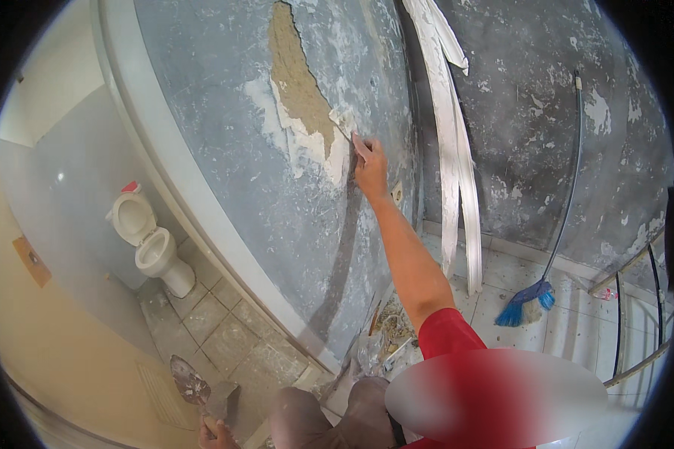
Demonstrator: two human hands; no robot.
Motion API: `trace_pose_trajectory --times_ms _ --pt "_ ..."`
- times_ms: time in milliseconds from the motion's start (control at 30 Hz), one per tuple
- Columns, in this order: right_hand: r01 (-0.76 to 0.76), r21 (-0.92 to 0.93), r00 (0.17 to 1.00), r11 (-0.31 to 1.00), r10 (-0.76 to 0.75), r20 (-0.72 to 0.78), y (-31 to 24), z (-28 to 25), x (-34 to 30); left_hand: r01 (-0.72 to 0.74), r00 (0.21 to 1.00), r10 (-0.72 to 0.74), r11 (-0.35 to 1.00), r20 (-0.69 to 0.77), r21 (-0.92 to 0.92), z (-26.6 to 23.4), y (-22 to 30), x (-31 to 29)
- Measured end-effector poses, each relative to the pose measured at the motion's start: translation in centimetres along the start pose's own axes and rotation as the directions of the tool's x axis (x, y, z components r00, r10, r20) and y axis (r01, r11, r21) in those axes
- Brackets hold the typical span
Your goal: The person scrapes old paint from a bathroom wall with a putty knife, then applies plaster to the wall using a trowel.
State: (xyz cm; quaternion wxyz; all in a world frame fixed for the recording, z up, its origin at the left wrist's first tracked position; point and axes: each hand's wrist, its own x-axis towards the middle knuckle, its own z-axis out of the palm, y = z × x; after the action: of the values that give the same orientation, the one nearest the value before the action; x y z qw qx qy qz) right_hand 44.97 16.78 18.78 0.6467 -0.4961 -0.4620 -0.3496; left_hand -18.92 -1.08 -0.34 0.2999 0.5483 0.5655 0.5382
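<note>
My right hand (pixel 371 166), on an outstretched arm, grips a small putty knife (pixel 342 132) against the grey wall (pixel 217 142). White putty (pixel 344 118) clings about its blade, at the right border of a long bare tan patch (pixel 299 78). Smeared white filler (pixel 301 146) rings the lower part of that patch. At the lower left my left hand (pixel 219 437) is closed around the handle of a trowel (pixel 190 380), whose pointed blade is coated with dried mortar. Beside this blade is a flat grey piece (pixel 222 399) that I cannot make out.
A white door frame (pixel 180 176) divides the wall from a bathroom with a toilet (pixel 161 251). Long white strips (pixel 448 142) lean in the corner. A blue broom (pixel 528 301) rests against the dark wall near a metal frame (pixel 619 322). Debris (pixel 397 329) lies by the wall's foot.
</note>
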Motion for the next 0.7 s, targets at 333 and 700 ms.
trace_pose_trajectory --times_ms 333,700 --pt "0.007 -0.007 1.0 1.0 -0.007 -0.018 -0.1 -2.8 0.3 0.03 0.999 -0.029 0.999 0.031 -0.034 0.8 1.1 0.7" --pt "0.076 -0.107 0.988 0.991 -0.061 0.142 -0.2 -3.3 -1.0 0.106 0.994 -0.106 0.994 0.024 -0.008 1.1 0.5 0.2"
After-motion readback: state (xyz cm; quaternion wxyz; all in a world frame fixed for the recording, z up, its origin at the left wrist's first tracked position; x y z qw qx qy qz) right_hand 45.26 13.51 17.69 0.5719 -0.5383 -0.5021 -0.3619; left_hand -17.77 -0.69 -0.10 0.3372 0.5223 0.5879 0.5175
